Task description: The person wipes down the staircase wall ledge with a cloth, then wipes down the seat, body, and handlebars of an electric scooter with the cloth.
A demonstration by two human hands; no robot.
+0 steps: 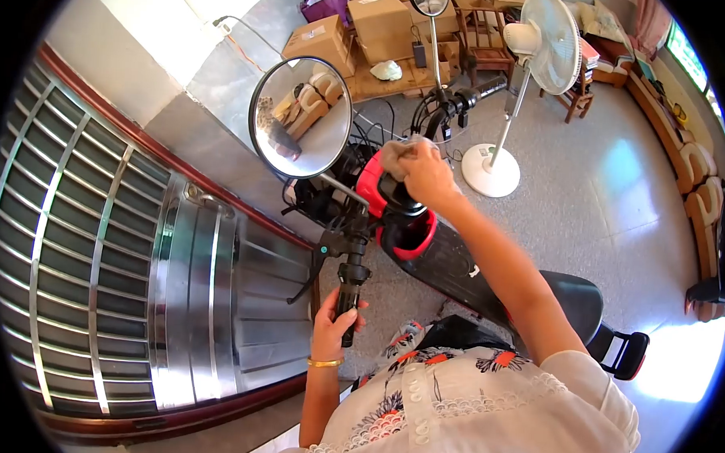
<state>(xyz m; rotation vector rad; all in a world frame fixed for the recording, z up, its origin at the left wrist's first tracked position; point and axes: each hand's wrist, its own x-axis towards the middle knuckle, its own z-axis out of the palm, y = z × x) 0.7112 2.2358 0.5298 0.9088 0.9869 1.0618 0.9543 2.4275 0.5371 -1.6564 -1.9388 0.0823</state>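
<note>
A red and black electric scooter [449,273] stands in front of me. My left hand [333,325] is wrapped round the black handlebar grip [348,330], below the brake lever [304,284]. A gold bangle is on that wrist. My right hand [430,174] reaches across to the scooter's front and presses a brownish cloth [395,159] against the middle of the handlebar area, by the red front panel [369,187]. The cloth is bunched, and the fingers partly hide it. A round mirror [301,116] stands up from the handlebar on the left.
A metal barred door [82,257] is close on the left. Beyond the scooter are a white standing fan [492,169], cardboard boxes [381,27] on a wooden table [383,87], and a wooden chair [482,39]. A long wooden sofa [677,130] lines the right side.
</note>
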